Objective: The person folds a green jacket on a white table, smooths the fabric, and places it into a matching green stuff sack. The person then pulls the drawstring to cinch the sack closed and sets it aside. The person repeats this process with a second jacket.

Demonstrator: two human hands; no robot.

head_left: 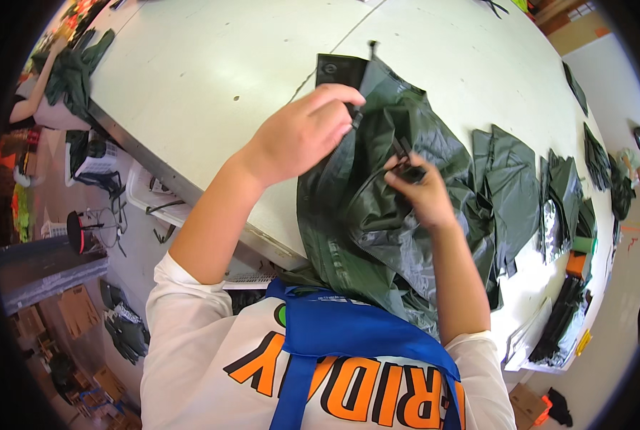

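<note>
A dark green, shiny waterproof garment (377,201) lies bunched on the white table (191,57) before me, its lower part hanging over the edge toward my body. My left hand (306,132) is closed over the garment's upper left part, pinching a small black piece, perhaps a buckle, mostly hidden by the fingers. Lower and to the right, my right hand (427,193) grips a black plastic buckle (404,158) between thumb and fingers above the folds. A black flap with a round eyelet (331,69) sticks out beyond my left hand.
Several folded green garments (510,193) lie to the right on the table. Clear-wrapped dark packs (560,322) sit at the near right edge. At left, another person handles a green garment (80,64). A white bin (148,190) and a stool (91,229) stand below the table's edge.
</note>
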